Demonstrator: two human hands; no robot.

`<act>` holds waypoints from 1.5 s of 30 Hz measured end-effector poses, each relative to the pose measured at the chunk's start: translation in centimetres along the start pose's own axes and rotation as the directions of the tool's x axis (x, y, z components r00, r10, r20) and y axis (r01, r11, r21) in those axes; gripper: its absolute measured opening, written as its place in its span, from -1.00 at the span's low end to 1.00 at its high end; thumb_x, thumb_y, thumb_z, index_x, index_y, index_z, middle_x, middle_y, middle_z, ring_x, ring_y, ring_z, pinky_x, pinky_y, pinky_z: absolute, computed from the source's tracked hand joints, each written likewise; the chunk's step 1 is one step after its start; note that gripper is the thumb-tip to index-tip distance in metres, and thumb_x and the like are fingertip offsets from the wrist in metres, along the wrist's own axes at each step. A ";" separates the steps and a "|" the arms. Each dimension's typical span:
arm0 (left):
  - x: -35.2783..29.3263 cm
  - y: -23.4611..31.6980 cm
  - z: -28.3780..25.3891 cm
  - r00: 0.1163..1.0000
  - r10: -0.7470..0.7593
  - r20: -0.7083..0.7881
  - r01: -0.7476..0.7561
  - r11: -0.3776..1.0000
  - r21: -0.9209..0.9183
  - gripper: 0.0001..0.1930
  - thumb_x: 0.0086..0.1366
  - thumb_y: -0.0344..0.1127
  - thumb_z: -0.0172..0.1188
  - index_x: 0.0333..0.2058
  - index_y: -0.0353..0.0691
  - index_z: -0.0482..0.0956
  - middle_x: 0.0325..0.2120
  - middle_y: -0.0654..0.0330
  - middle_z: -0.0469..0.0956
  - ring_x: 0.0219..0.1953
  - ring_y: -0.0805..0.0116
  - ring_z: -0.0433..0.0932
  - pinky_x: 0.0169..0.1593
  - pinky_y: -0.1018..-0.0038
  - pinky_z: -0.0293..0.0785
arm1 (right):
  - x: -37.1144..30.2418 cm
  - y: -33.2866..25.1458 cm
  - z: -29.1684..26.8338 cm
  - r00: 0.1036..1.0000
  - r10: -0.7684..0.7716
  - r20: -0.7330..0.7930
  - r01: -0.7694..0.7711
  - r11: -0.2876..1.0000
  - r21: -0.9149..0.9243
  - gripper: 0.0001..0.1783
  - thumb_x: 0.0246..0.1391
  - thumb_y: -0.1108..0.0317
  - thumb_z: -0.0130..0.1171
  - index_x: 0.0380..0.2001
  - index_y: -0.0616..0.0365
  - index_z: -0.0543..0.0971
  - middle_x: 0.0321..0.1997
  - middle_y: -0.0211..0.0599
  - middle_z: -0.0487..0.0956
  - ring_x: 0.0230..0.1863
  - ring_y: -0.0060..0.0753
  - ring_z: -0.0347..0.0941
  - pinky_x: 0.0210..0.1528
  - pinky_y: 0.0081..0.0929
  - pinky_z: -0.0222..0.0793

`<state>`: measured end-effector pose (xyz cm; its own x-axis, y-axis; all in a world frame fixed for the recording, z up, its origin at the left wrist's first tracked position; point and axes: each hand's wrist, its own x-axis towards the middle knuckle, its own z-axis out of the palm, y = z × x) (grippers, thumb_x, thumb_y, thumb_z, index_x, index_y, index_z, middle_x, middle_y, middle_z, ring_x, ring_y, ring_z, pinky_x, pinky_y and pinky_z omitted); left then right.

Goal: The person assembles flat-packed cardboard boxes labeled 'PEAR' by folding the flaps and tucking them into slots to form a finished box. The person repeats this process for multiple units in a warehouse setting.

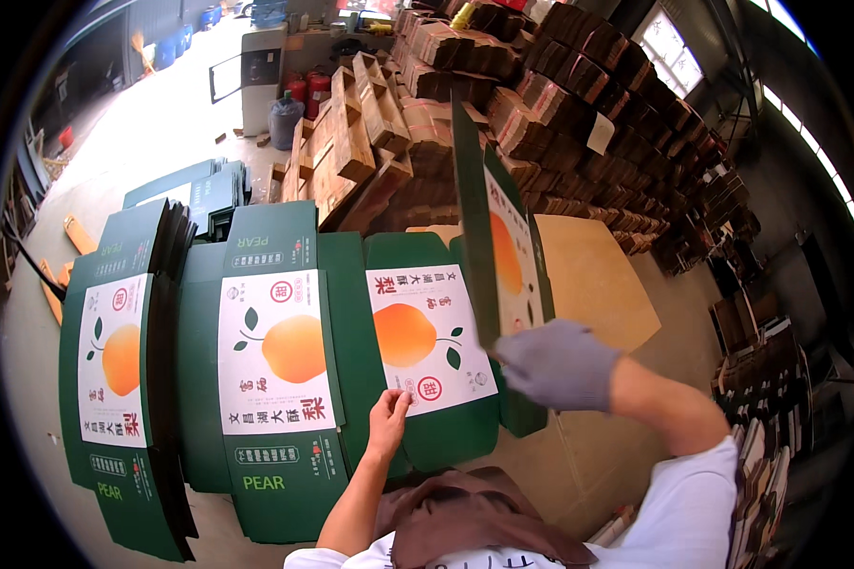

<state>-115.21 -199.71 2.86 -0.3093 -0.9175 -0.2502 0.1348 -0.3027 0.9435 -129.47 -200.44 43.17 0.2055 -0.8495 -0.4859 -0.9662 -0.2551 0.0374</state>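
Note:
My right hand (565, 365), in a grey glove, is closed on the lower edge of a raised carton sheet (479, 228), dark green with a white fruit-print panel, tilted steeply upright. My bare left hand (389, 422) is over a flat green carton sheet (451, 441) printed with an orange pear. Its fingers are drawn together against the lower part of the white panel; whether they pinch anything is hidden. This sheet lies beside another flat printed carton sheet (275, 394) on its left.
A thick stack of green printed cartons (114, 370) stands at far left, more green cartons (204, 194) behind. Wooden pallets (351, 123) lean farther back, near red fire extinguishers (317, 93). Bundled brown cardboard (541, 114) is piled high at the back. A tan board (603, 280) lies right of the raised sheet.

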 end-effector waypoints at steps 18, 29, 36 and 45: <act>-6.4 2.6 -4.5 0.809 -0.552 -0.203 0.452 0.804 -0.386 -0.93 0.28 -0.43 0.21 -0.32 -0.30 0.55 -0.45 0.28 0.58 -0.47 0.59 0.50 -0.37 0.62 0.47 | 39.5 14.2 23.7 0.944 0.296 -0.146 -0.040 0.541 0.840 -0.45 0.08 0.10 0.11 -0.01 0.36 0.49 -0.26 -0.02 0.63 -0.42 -0.25 0.61 -0.23 -0.36 0.51; -8.4 5.8 -2.0 0.826 -0.402 -0.396 0.476 0.873 0.107 -0.79 0.24 -0.34 0.29 -0.43 -0.36 0.50 -0.70 0.42 0.29 -0.59 0.70 0.18 -0.54 0.61 0.14 | 50.2 21.7 21.2 0.962 0.223 0.160 -0.241 0.409 0.880 -0.42 0.00 0.10 0.36 -0.18 0.46 0.46 -0.45 -0.09 0.56 -0.65 -0.36 0.48 -0.69 -0.41 0.39; -7.8 1.1 -4.7 0.802 -0.428 -0.416 0.444 0.894 -0.065 -0.83 0.26 -0.35 0.25 -0.29 -0.37 0.58 -0.63 0.26 0.51 -0.55 0.66 0.37 -0.47 0.57 0.34 | 49.2 18.1 19.6 0.920 0.211 -0.331 0.203 0.465 0.861 -0.48 -0.04 0.23 0.43 -0.10 0.29 0.45 -0.47 -0.41 0.50 -0.60 -0.64 0.37 -0.64 -0.66 0.27; -6.5 -2.5 -6.6 0.772 -0.110 -0.626 0.364 0.884 0.293 -0.71 0.17 -0.51 0.27 -0.14 -0.31 0.44 -0.36 0.07 0.56 -0.42 0.32 0.56 -0.30 0.46 0.51 | 52.3 15.2 20.0 0.886 0.193 -0.421 0.263 0.540 0.800 -0.49 0.05 0.35 0.38 0.01 0.37 0.45 -0.15 -0.32 0.61 -0.23 -0.60 0.52 -0.19 -0.69 0.40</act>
<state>-107.30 -194.69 0.66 0.3361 -0.8363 -0.4332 -0.2696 -0.5261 0.8065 -136.47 -239.55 0.85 0.0615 -0.9966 -0.0556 -0.5925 0.0084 -0.8055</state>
